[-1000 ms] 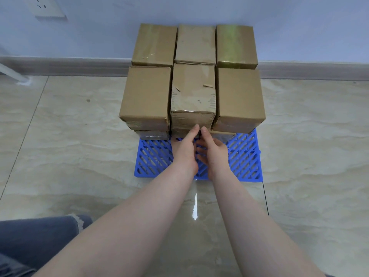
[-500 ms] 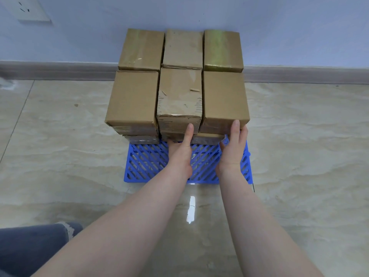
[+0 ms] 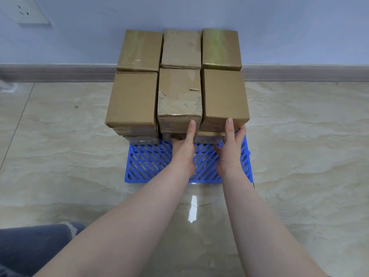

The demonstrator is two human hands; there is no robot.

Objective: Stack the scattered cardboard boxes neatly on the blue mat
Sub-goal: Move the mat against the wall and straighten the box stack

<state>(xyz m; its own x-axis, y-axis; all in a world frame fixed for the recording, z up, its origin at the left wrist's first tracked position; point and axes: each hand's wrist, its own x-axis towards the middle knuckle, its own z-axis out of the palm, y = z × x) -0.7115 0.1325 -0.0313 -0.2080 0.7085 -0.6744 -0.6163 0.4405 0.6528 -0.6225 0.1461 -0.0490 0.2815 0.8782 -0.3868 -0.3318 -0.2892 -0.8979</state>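
I see the left hand (image 3: 182,150) flat against the front of the stack, fingers straight, fingertip on the middle box (image 3: 179,96), gripping nothing. The right hand (image 3: 231,150) presses the front of the right-hand box (image 3: 223,96), fingers straight too, nothing held. The boxes sit packed two rows deep, three across, layered on the blue mat (image 3: 147,164), by the wall (image 3: 79,47). Tiled floor (image 3: 299,156) all around.

Lower boxes (image 3: 142,140) mostly hidden under top layer; socket (image 3: 26,12) edge-cropped
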